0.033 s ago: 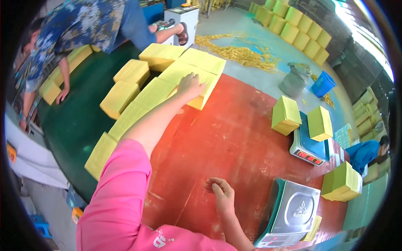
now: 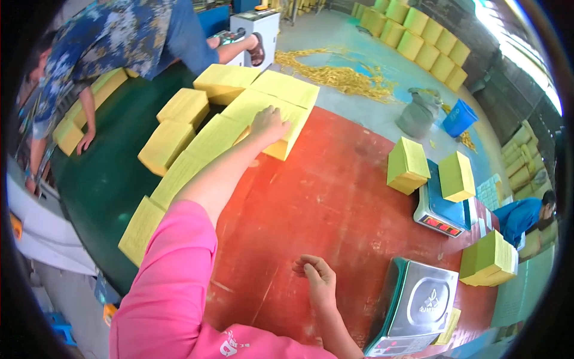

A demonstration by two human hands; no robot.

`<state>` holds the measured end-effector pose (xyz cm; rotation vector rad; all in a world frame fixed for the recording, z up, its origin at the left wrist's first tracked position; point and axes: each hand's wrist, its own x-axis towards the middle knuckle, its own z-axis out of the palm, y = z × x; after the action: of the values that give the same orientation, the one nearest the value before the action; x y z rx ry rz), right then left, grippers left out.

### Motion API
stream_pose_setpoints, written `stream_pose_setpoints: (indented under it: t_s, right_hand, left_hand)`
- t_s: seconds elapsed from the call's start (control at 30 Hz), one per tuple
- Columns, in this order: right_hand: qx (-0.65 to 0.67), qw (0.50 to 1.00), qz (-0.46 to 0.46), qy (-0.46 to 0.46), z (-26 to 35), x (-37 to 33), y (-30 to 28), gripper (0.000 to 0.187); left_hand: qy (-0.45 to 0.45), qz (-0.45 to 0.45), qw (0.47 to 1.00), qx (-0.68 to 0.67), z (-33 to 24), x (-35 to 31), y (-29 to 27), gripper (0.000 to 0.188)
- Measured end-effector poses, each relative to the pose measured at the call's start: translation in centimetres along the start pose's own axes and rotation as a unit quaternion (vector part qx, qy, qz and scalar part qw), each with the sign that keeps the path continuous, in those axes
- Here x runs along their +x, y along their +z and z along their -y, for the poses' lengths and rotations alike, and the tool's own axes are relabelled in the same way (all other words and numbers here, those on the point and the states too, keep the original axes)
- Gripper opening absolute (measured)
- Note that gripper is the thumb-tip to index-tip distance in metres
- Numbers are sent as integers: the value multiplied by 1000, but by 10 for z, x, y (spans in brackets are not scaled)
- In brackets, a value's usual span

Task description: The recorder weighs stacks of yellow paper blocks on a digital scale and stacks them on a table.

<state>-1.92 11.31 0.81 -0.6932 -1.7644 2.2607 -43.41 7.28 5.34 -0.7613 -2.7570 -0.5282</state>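
My left hand [image 2: 269,125] reaches forward to a yellow paper stack [image 2: 287,145] at the far edge of the red table [image 2: 311,197]. Its fingers are bent over the top of the stack; the thumb is hard to make out. A row of similar yellow stacks [image 2: 203,140] runs back toward me along the table's left edge, partly behind my pink sleeve. Low over the table near my body is my right hand [image 2: 318,280], its fingers loosely curled, the thumb apart, and nothing in it. Closest to that hand stands a scale with a metal top [image 2: 424,299].
To the left runs a dark green conveyor belt [image 2: 101,179] with more yellow blocks; a person in a camouflage shirt [image 2: 119,36] leans over it. At right, another scale [image 2: 445,206] bears a yellow stack. A blue bin [image 2: 459,118] and grey sack [image 2: 420,112] stand beyond the table.
The view has shifted very slightly. Both hands keep nearly the same place and pose.
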Motion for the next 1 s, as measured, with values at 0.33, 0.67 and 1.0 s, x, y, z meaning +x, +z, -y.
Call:
stream_pose_setpoints:
  t_s: [0.33,0.67,1.0]
  right_hand:
    - [46,999,-19,-10,1,70,7,22]
    - [-120,893,-242,-359,50,124,-24,30]
    - [-152,921,-252,-254,-16,150,-57,46]
  left_hand:
    - [88,39,995,-33,-29,1,38,50]
    - [308,149,937,-75,-89,-110,-57,57]
    - [173,-14,974,147,16,209,80,59]
